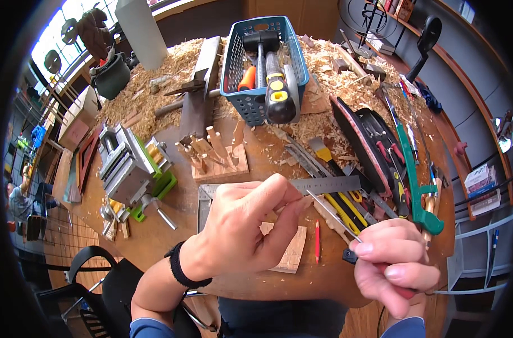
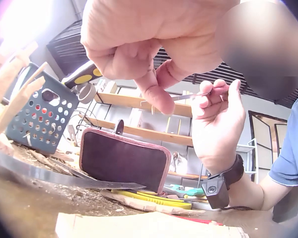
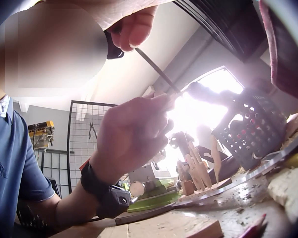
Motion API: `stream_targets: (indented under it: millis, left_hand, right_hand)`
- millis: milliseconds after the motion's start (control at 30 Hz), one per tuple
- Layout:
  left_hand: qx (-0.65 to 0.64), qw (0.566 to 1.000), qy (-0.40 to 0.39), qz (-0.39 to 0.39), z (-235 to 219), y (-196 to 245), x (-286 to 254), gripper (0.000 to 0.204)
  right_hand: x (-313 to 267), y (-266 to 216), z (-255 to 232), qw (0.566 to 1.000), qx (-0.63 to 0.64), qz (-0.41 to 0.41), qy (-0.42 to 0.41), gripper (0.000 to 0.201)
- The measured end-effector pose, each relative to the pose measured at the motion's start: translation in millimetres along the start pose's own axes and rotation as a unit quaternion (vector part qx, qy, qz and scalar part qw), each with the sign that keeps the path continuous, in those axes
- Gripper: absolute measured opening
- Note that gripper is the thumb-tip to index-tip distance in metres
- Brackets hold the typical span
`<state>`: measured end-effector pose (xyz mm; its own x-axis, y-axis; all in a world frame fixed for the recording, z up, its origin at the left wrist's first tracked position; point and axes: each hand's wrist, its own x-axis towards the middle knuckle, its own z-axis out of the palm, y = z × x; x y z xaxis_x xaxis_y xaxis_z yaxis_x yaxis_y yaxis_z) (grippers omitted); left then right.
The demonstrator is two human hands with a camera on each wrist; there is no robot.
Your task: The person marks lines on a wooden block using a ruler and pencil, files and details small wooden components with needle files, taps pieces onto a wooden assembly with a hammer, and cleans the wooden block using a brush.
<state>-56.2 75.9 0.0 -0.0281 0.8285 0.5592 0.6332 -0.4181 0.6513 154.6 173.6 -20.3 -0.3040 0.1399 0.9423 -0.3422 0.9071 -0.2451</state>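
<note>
My left hand pinches a small pale wooden piece between thumb and forefinger, over the table; the fingers hide most of it. To its right, my right hand grips a thin metal-shafted hand tool, whose handle shows red and black between the curled fingers. The shaft points toward the left fingertips, and its tip is right at the wooden piece. In the right wrist view the same shaft slants down to the left hand. Below the hands lie a flat wooden board and a red pencil.
Behind the hands are a steel square, a wooden block with carved pegs and a blue basket of tools. A vise stands left; a tool case and green-handled saw lie right. Wood shavings cover the back.
</note>
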Motion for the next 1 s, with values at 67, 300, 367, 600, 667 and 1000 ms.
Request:
stream_targets:
  millis: [67, 300, 367, 600, 667, 1000]
  left_hand:
    - [-0.008, 1.0, -0.001, -0.004, 1.6, -3.8, -1.0, 0.009]
    - [-0.038, 0.998, -0.015, -0.054, -0.6, -6.9, -2.7, 0.011]
    - [-0.037, 0.998, -0.02, -0.054, -0.5, -4.9, -2.6, 0.011]
    - [-0.017, 0.998, -0.01, -0.062, -5.2, -3.6, -2.1, 0.011]
    - [-0.017, 0.998, -0.012, -0.06, -5.3, -4.0, -2.6, 0.011]
    - [-0.042, 0.994, 0.067, -0.073, -5.2, -0.4, -1.1, 0.009]
  right_hand:
    - [2.6, 0.6, 2.7, 1.0, -0.006, -0.007, -0.005, 0.044]
    - [-0.7, 3.4, 2.1, 1.0, 0.014, -0.017, -0.002, 0.048]
    - [0.4, 4.7, 3.4, 0.999, 0.018, -0.027, -0.009, 0.051]
    - [-3.6, -0.7, -1.1, 0.999, 0.021, -0.035, 0.008, 0.055]
    - [-3.0, -1.9, -2.0, 1.0, -0.001, -0.03, 0.002, 0.056]
    - [3.5, -1.7, -3.8, 0.997, 0.009, -0.071, 0.001, 0.056]
